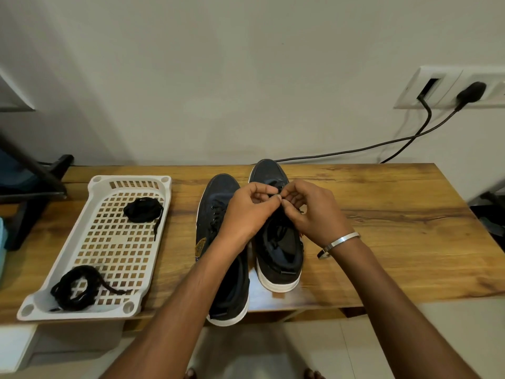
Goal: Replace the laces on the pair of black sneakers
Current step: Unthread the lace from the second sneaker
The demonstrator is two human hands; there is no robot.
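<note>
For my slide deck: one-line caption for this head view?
Both hands, left hand and right hand, pinch a lace over the right sneaker; two coiled black laces wait in a white tray.

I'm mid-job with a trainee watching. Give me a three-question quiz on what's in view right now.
1. True or false: both hands work at the right sneaker.
2. How many lace bundles lie in the white tray?
3. Which wrist wears the metal bangle: A left, B right?

Key:
1. True: the left hand and right hand pinch its lace.
2. Two: far bundle, near bundle.
3. B.
</note>
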